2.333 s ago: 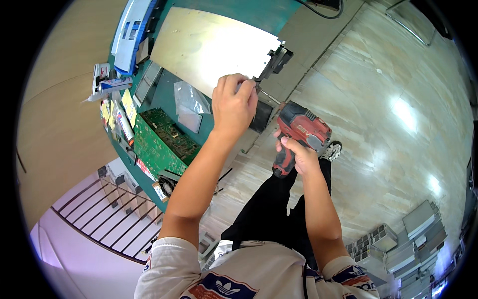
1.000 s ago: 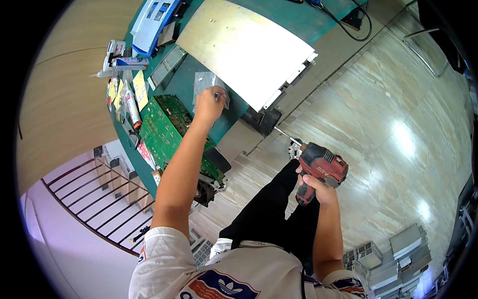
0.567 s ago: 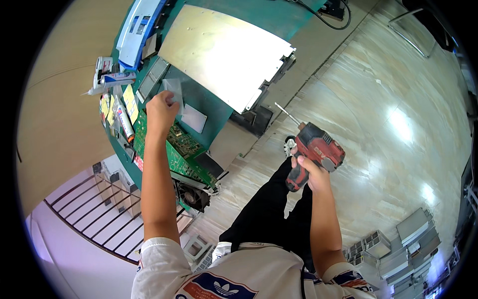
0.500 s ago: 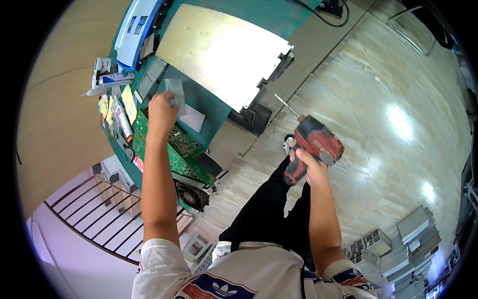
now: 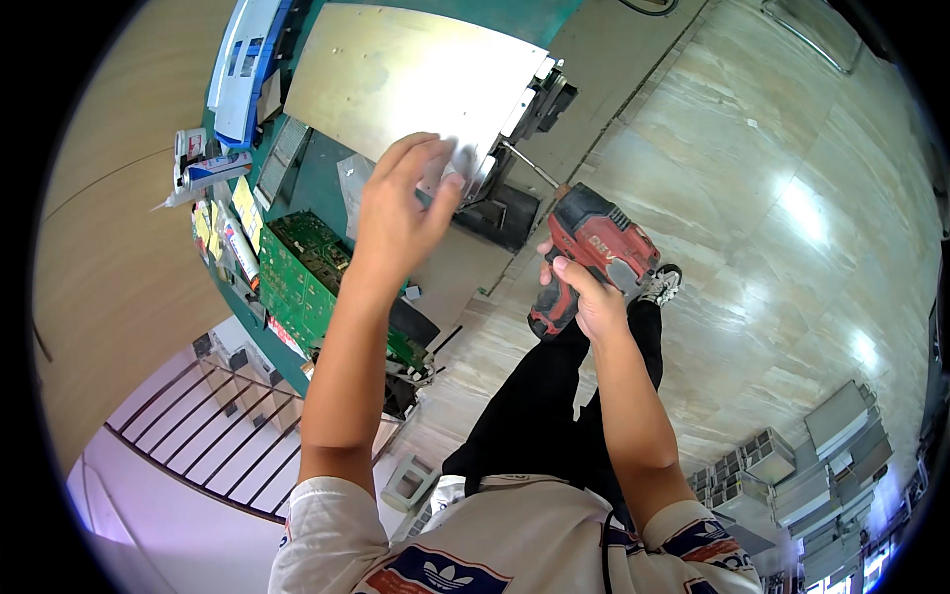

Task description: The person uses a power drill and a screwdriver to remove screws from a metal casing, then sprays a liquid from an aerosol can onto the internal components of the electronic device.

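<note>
A red-and-black cordless power driver (image 5: pixel 599 233) is gripped by its handle in my right hand (image 5: pixel 594 297). Its long bit (image 5: pixel 531 163) points up-left, the tip at or close to the near right edge of a large metal-cased unit (image 5: pixel 416 69). Over that unit's near corner reaches my left hand (image 5: pixel 401 203), fingers bent, thumb apart from them. Whether its fingertips touch the metal is hard to tell. Beside the left wrist lies a clear plastic bag (image 5: pixel 353 188). Green circuit boards (image 5: pixel 297 287) stand left of my left forearm.
The green-topped bench (image 5: pixel 322 168) also carries a blue-and-white casing (image 5: pixel 247 69), a spray can (image 5: pixel 216 170), a white tube (image 5: pixel 240 249) and yellow papers (image 5: pixel 247 206). A dark railing (image 5: pixel 218 436) runs at lower left. Grey casings (image 5: pixel 836 421) are stacked on the tiled floor at lower right.
My left hand has moved right, from beside the plastic bag to the metal unit's corner. The driver has shifted left and up, bringing its bit to the unit's edge.
</note>
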`<state>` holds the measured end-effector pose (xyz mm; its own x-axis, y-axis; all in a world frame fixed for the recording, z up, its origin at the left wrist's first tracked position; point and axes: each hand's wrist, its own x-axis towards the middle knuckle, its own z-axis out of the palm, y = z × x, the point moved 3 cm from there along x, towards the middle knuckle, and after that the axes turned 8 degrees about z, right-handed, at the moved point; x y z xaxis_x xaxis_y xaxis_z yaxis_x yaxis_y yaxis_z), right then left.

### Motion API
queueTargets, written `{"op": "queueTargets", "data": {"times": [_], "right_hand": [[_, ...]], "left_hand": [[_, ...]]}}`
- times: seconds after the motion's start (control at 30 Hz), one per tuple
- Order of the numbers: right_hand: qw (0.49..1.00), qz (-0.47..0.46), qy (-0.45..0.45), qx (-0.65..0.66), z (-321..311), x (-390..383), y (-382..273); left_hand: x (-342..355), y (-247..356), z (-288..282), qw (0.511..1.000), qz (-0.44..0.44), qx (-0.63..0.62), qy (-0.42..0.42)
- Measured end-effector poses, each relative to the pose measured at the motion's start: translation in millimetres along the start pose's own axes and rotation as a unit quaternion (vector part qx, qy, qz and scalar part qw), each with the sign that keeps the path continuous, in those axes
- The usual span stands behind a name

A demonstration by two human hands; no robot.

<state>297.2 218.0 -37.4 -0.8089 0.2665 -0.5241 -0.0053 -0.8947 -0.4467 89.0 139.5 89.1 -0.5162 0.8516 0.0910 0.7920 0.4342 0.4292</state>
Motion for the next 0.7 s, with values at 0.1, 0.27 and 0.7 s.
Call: {"op": "queueTargets", "data": {"times": [0.1, 0.27, 0.7], "right_hand": [[1.000, 0.012, -0.003, 0.018, 4, 2, 1], [0.999, 0.015, -0.008, 0.039, 7, 2, 1], [0.985, -0.036, 0.019, -0.167, 0, 4, -26]], "left_hand": [[8, 2, 16, 1.000, 0.011, -0.003, -0.017], [8, 4, 28, 0.998, 0.038, 0.046, -0.001], [8, 10, 38, 0.996, 0.047, 0.069, 0.035]]}}
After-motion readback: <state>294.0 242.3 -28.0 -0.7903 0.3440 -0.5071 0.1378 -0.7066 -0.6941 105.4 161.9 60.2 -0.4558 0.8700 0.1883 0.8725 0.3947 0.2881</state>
